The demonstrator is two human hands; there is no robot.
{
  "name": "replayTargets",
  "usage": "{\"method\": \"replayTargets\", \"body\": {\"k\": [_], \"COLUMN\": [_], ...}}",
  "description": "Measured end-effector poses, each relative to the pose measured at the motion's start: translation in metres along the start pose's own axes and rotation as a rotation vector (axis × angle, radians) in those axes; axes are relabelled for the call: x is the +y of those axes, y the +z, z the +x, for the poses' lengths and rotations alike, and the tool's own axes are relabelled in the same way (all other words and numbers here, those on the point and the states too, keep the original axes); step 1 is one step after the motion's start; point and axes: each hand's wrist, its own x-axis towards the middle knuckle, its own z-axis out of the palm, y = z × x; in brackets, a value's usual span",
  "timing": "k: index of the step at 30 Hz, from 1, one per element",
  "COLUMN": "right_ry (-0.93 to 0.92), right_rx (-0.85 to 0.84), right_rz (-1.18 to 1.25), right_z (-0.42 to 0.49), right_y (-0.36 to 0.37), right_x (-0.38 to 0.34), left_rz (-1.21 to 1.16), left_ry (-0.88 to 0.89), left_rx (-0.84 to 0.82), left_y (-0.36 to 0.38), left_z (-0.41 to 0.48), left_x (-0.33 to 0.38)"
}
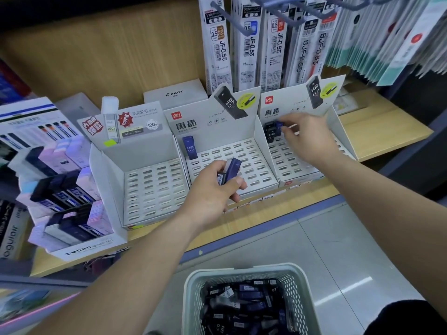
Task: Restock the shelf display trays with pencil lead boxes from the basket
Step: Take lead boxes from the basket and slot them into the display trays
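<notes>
Three white slotted display trays stand side by side on the wooden shelf: a left tray (150,189), a middle tray (254,160) and a right tray (290,163). My left hand (212,189) hovers over the middle tray's front and grips a few lead boxes (229,170), blue and black. One blue box (189,147) stands in the middle tray's back left slot. My right hand (307,136) reaches into the right tray and pinches a blue box (279,124) beside a black box (270,134) standing at the back left. The pale green basket (193,286) below holds several boxes.
A MONO display box (79,250) with pastel and dark lead cases sits at the left on the shelf. Pen refill packets (251,44) hang on hooks above the trays. A white PILOT box (174,94) stands behind. The grey floor (338,238) lies beside the basket.
</notes>
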Motion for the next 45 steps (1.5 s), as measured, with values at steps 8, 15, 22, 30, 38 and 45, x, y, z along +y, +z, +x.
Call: {"method": "replayTargets", "body": {"k": [8,15,22,30,38,45], "right_ry": [0.059,0.033,0.116,0.185,0.178,0.184], "right_rx": [-0.031,-0.443,-0.396,-0.377,-0.474,-0.508], "right_rz": [0.303,0.621,0.702,0.674,0.694,0.666], "right_z": [-0.019,-0.053,-0.058,-0.062,-0.076,-0.067], "right_y": [-0.019,-0.013,-0.009,-0.018,-0.02,-0.034], "right_x": [-0.056,-0.11,-0.118,-0.107,-0.111,-0.077], "left_rz": [-0.082,-0.084,-0.05,-0.172,-0.102,-0.069], "left_ry": [0.001,0.029,0.069,0.037,0.072,-0.013], "left_rx": [0.015,0.017,-0.011,0.176,0.146,0.084], "left_y": [-0.01,-0.017,-0.024,-0.037,-0.029,-0.024], "left_z": [-0.003,-0.01,-0.014,-0.01,-0.009,-0.006], "left_x": [0.0,0.008,0.007,0.006,0.006,0.005]}}
